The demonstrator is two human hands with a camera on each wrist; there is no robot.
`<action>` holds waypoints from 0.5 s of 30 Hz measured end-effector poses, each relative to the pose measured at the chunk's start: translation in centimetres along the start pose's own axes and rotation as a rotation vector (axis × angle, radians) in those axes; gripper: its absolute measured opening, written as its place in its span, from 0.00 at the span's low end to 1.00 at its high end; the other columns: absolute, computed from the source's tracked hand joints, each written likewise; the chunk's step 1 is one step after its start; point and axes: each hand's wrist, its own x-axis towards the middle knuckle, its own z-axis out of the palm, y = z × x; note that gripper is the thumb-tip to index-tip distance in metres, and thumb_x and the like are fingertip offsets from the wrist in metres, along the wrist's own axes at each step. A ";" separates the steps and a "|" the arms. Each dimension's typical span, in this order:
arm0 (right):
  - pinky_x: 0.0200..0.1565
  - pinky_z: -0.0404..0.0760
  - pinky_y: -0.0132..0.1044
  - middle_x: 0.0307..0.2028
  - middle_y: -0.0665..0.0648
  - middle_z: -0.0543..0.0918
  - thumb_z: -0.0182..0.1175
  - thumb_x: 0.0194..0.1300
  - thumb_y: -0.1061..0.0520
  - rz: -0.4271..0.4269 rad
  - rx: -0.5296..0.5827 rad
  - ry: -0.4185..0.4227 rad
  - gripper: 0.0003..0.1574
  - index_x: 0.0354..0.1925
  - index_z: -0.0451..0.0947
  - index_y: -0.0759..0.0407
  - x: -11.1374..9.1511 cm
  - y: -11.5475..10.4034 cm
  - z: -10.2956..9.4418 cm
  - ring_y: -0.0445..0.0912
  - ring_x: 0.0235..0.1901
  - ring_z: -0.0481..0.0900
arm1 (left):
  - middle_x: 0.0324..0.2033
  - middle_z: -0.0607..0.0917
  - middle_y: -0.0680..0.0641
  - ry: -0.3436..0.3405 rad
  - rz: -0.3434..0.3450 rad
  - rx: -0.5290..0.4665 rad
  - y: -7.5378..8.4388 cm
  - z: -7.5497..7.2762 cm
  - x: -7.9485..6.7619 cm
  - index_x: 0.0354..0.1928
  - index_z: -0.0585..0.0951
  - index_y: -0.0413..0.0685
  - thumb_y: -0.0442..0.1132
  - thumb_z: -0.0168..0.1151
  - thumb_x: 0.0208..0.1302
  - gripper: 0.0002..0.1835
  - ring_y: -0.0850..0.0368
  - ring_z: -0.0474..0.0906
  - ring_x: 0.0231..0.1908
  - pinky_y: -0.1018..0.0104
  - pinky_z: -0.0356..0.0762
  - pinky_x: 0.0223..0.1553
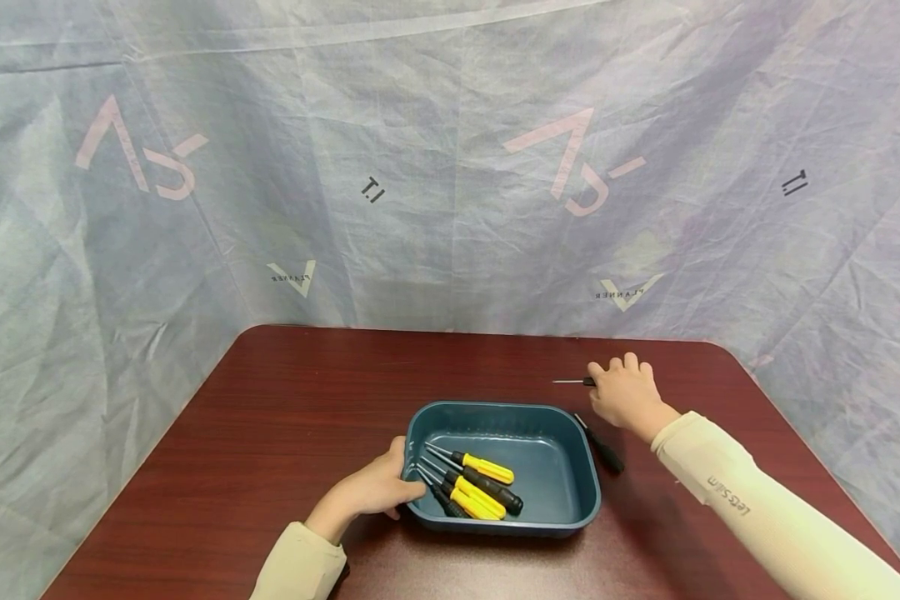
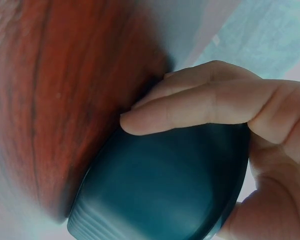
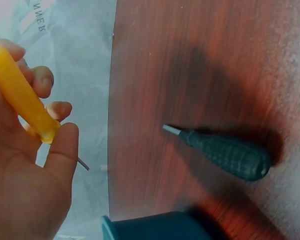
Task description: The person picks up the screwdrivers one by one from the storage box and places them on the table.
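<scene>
A dark blue plastic bin [image 1: 587, 454] sits on the table, with several yellow and black screwdrivers [image 1: 487, 469] lying in its left half. My left hand [image 1: 375, 483] grips the bin's left end, thumb over the rim; in the left wrist view its fingers lie along the outer wall. Beyond the bin's far right corner, my right hand [image 1: 626, 396] holds a yellow-handled screwdriver [image 3: 20, 92] above the table. Its thin shaft points left in the head view. A black screwdriver [image 1: 607, 454] lies on the table just right of the bin, below the right hand.
The dark red wooden table [image 1: 270, 417] has rounded far corners. Behind it and at both sides hangs a pale grey printed cloth [image 1: 435, 233]. A small dark item, mostly hidden, shows beside the left sleeve [image 1: 300, 562].
</scene>
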 end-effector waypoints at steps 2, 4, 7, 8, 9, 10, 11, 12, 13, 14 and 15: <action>0.37 0.60 0.55 0.30 0.65 0.70 0.51 0.58 0.56 0.009 0.009 -0.007 0.14 0.42 0.69 0.62 0.0 0.1 0.1 0.62 0.38 0.61 | 0.39 0.71 0.36 0.001 0.002 0.002 0.0 0.0 0.0 0.58 0.52 0.28 0.34 0.57 0.47 0.37 0.52 0.73 0.21 0.56 0.76 0.16; 0.37 0.61 0.55 0.31 0.65 0.70 0.50 0.58 0.56 0.017 0.015 -0.018 0.14 0.41 0.69 0.62 0.0 0.2 0.2 0.62 0.39 0.61 | 0.39 0.71 0.36 0.003 0.003 0.004 0.0 0.0 0.0 0.58 0.52 0.28 0.34 0.57 0.47 0.37 0.52 0.73 0.21 0.56 0.76 0.16; 0.37 0.61 0.56 0.32 0.67 0.70 0.50 0.58 0.56 0.031 0.023 -0.039 0.14 0.41 0.69 0.63 -0.1 0.4 0.4 0.63 0.39 0.61 | 0.39 0.71 0.36 0.003 0.005 0.005 0.0 0.0 0.0 0.58 0.53 0.28 0.34 0.57 0.47 0.37 0.52 0.73 0.22 0.56 0.76 0.16; 0.37 0.61 0.56 0.32 0.68 0.70 0.50 0.58 0.56 0.035 0.027 -0.047 0.14 0.42 0.69 0.63 -0.1 0.4 0.4 0.63 0.40 0.61 | 0.39 0.71 0.36 0.003 0.005 0.005 0.0 0.0 0.0 0.58 0.53 0.28 0.34 0.57 0.47 0.37 0.52 0.73 0.22 0.56 0.76 0.16; 0.37 0.61 0.56 0.33 0.68 0.70 0.50 0.59 0.56 0.042 0.031 -0.058 0.14 0.42 0.69 0.63 -0.1 0.5 0.5 0.63 0.40 0.61 | 0.39 0.71 0.36 0.003 0.005 0.006 0.0 0.0 0.0 0.58 0.53 0.28 0.34 0.57 0.47 0.37 0.52 0.73 0.22 0.56 0.76 0.16; 0.37 0.62 0.56 0.34 0.69 0.70 0.50 0.59 0.56 0.048 0.037 -0.067 0.15 0.43 0.69 0.63 -0.1 0.5 0.6 0.64 0.40 0.61 | 0.39 0.71 0.36 0.003 0.006 0.005 0.0 0.0 0.0 0.58 0.53 0.28 0.34 0.57 0.47 0.37 0.52 0.73 0.22 0.56 0.76 0.16; 0.37 0.62 0.56 0.35 0.69 0.71 0.50 0.59 0.56 0.056 0.043 -0.078 0.16 0.43 0.68 0.63 -0.1 0.6 0.7 0.64 0.40 0.61 | 0.39 0.71 0.36 0.003 0.006 0.005 0.0 0.0 0.0 0.58 0.53 0.28 0.34 0.57 0.47 0.37 0.52 0.73 0.22 0.57 0.76 0.16; 0.37 0.62 0.57 0.35 0.70 0.71 0.50 0.59 0.56 0.064 0.048 -0.090 0.17 0.45 0.68 0.64 -0.1 0.6 0.7 0.65 0.41 0.61 | 0.39 0.71 0.36 0.003 0.006 0.005 0.0 0.0 0.0 0.58 0.53 0.28 0.34 0.57 0.47 0.37 0.52 0.73 0.22 0.57 0.76 0.16; 0.37 0.63 0.57 0.36 0.70 0.71 0.50 0.59 0.56 0.070 0.054 -0.101 0.17 0.46 0.68 0.64 -0.1 0.7 0.8 0.65 0.41 0.61 | 0.39 0.70 0.36 0.002 0.005 0.005 0.0 0.0 0.0 0.58 0.53 0.28 0.35 0.57 0.47 0.37 0.52 0.73 0.22 0.57 0.76 0.16; 0.36 0.63 0.57 0.36 0.70 0.70 0.50 0.59 0.56 0.076 0.059 -0.112 0.18 0.46 0.68 0.64 -0.1 0.8 0.9 0.65 0.40 0.61 | 0.39 0.70 0.35 0.002 0.006 0.005 0.0 0.0 0.0 0.58 0.53 0.28 0.35 0.57 0.47 0.37 0.52 0.73 0.22 0.57 0.76 0.16; 0.36 0.63 0.57 0.36 0.71 0.70 0.50 0.60 0.55 0.082 0.063 -0.122 0.19 0.47 0.68 0.65 -0.1 0.8 1.1 0.65 0.40 0.61 | 0.40 0.70 0.35 0.001 0.007 0.004 0.0 0.0 0.0 0.58 0.53 0.28 0.35 0.57 0.47 0.37 0.52 0.73 0.22 0.57 0.76 0.16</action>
